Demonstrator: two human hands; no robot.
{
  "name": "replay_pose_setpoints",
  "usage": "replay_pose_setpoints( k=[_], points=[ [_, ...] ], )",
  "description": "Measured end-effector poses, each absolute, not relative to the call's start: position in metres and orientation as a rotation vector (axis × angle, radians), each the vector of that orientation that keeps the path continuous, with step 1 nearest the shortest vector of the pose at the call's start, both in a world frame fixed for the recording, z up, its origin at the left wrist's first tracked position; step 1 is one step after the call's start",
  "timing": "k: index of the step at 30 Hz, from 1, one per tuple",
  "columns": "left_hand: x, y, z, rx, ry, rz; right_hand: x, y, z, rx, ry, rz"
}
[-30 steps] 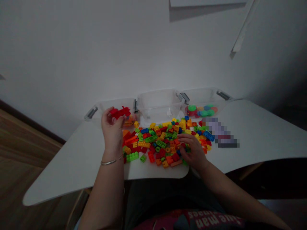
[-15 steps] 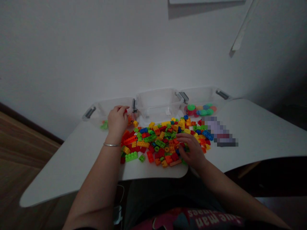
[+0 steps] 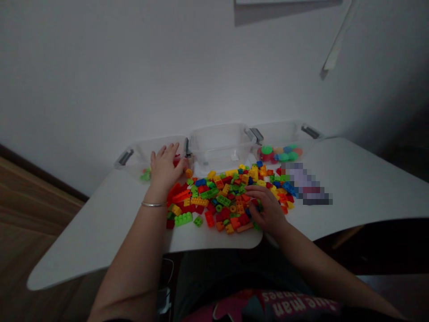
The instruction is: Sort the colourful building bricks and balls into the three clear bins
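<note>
My left hand (image 3: pixel 165 171) is over the left clear plastic bin (image 3: pixel 147 145), its fingers spread apart with nothing gripped. A red piece (image 3: pixel 177 157) shows just beyond its fingers at the bin, among other orange and green pieces. My right hand (image 3: pixel 268 212) rests at the right side of a heap of toy building bricks (image 3: pixel 223 201). Its fingers stretch over the bricks and the thumb stands apart. Red, blue and green bricks show in the gap between thumb and fingers, and none looks gripped.
A middle clear bin (image 3: pixel 219 152) stands behind the heap. The right clear bin (image 3: pixel 281 129) holds several green, red and blue round pieces (image 3: pixel 284 155). A blurred-out flat item (image 3: pixel 306 183) lies right of the heap on the white table (image 3: pixel 362 188). The wall rises close behind.
My left hand has opened from a pinch on a red piece and let it go at the left bin. My right hand has hardly moved.
</note>
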State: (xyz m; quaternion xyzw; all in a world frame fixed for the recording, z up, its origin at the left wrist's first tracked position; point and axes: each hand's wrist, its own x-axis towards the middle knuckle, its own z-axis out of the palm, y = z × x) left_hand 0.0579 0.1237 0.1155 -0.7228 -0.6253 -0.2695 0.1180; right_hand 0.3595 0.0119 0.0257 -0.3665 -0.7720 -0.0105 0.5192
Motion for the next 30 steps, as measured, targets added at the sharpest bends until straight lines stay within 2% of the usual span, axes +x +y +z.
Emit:
replay_pose_setpoints(
  k=[6,19,25,30],
  points=[
    [0.083,0.084,0.116,-2.128,-1.812,-0.886,0.358,0.015,0.024,-0.880,-1.844,-0.013],
    [0.146,0.022,0.062,-2.641,-1.464,-0.767,0.358,0.021,0.019,-0.997,-1.845,-0.037],
    [0.143,0.029,0.060,-2.660,-1.423,-0.748,0.359,0.027,0.018,-1.098,-1.864,-0.075],
    [0.118,0.030,0.074,-2.451,-1.568,-0.881,0.359,0.024,0.023,-1.052,-1.873,-0.105]
  ],
)
